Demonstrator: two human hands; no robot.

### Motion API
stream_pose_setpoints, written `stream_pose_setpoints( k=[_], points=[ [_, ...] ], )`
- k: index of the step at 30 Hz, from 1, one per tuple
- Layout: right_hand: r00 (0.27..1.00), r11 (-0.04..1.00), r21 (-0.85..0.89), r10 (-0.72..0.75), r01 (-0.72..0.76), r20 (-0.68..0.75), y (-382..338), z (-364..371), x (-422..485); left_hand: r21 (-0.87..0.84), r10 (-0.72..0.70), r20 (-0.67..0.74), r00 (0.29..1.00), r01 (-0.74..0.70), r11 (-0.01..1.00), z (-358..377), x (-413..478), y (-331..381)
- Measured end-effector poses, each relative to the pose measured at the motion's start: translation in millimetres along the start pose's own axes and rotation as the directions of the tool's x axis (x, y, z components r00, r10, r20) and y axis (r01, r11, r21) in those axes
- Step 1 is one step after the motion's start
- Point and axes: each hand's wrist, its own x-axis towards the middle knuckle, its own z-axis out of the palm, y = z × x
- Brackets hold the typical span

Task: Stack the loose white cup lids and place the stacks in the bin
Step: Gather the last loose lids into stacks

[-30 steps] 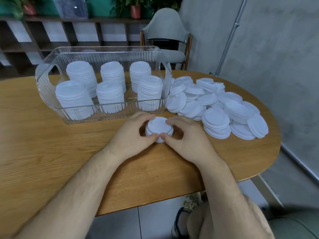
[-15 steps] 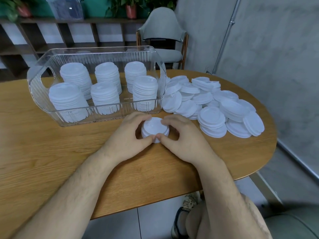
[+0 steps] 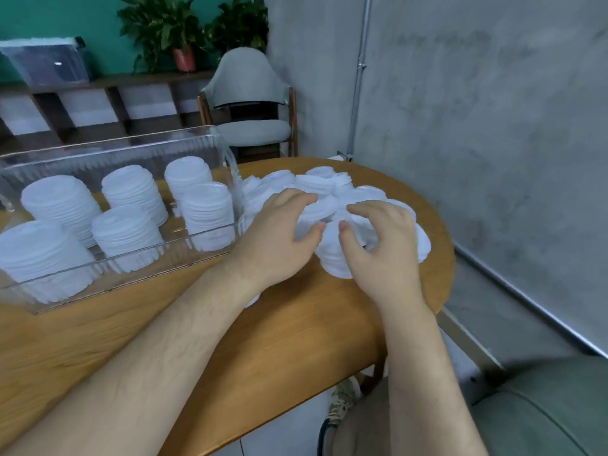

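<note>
Clear ribbed bin [image 3: 131, 149] on the wooden tabletop [image 3: 296, 330], its long axis running left to right. It holds six stacks of white lids [image 3: 131, 192] in two rows of three, each stack upright with its axis vertical and flat tops up. Just beside the bin's right end lies the pile of loose lids [image 3: 329, 182]; most lie flat, some overlapping at a tilt. Both hands are over the near part of this pile. The left hand [image 3: 279, 235] rests palm down on the lids with its fingers loosely extended and its thumb turned inward. The right hand [image 3: 381, 248] has its fingers curled over the lids; blur hides whether it grips any. The two thumb tips are close together but apart, above a few lids at the pile's near edge [image 3: 332, 261]. A white edge [image 3: 254, 301] shows under the left wrist, otherwise hidden.
</note>
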Motion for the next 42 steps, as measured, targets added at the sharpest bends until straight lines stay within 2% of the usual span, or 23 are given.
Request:
stream_pose_setpoints(
  k=[2, 5, 7, 11, 16, 31, 34, 38, 42],
  points=[
    [0.988, 0.988, -0.06, 0.14, -0.144, -0.071, 11.9, -15.9, 3.3, 0.006, -0.001, 0.061, 0.998, 0.001, 1.0, 14.4, 14.0, 11.3],
    [0.938, 0.929, -0.147, 0.347, -0.34, 0.023, 29.9, -32.4, 6.6, 0.036, -0.015, 0.139, 0.99, 0.01, 0.999, 34.3, 26.8, 22.9],
    [0.901, 0.898, -0.166, 0.426, -0.408, 0.086, 41.7, -38.7, 8.9, 0.058, -0.032, 0.161, 0.986, 0.022, 0.998, 44.2, 31.7, 26.4],
    [0.837, 0.862, -0.082, 0.505, -0.5, 0.211, 55.3, -42.3, 10.5, 0.065, -0.049, 0.188, 0.981, 0.038, 0.997, 56.5, 36.8, 25.8],
    [0.853, 0.893, -0.022, 0.435, -0.449, 0.288, 54.0, -35.9, 10.9, 0.035, -0.028, 0.149, 0.988, 0.024, 0.999, 61.3, 37.1, 24.3],
    [0.857, 0.964, -0.003, 0.238, -0.266, 0.458, 37.0, 5.6, 2.3, 0.054, -0.171, 0.104, 0.98, 0.166, 0.985, 25.0, 8.1, -18.0],
    [0.871, 0.974, -0.044, 0.219, -0.223, 0.44, 33.1, 10.7, 0.6, 0.046, -0.182, 0.096, 0.979, 0.178, 0.983, 17.3, 2.1, -22.7],
    [0.924, 0.989, -0.1, 0.139, -0.11, 0.356, 27.1, 10.2, 1.1, 0.005, -0.166, 0.049, 0.985, 0.166, 0.986, 12.2, -5.2, -25.0],
    [0.953, 0.998, -0.017, 0.06, -0.058, 0.298, 16.6, 9.2, 3.2, -0.086, -0.162, -0.004, 0.987, 0.161, 0.983, 2.2, -16.1, -27.5]
  ],
)
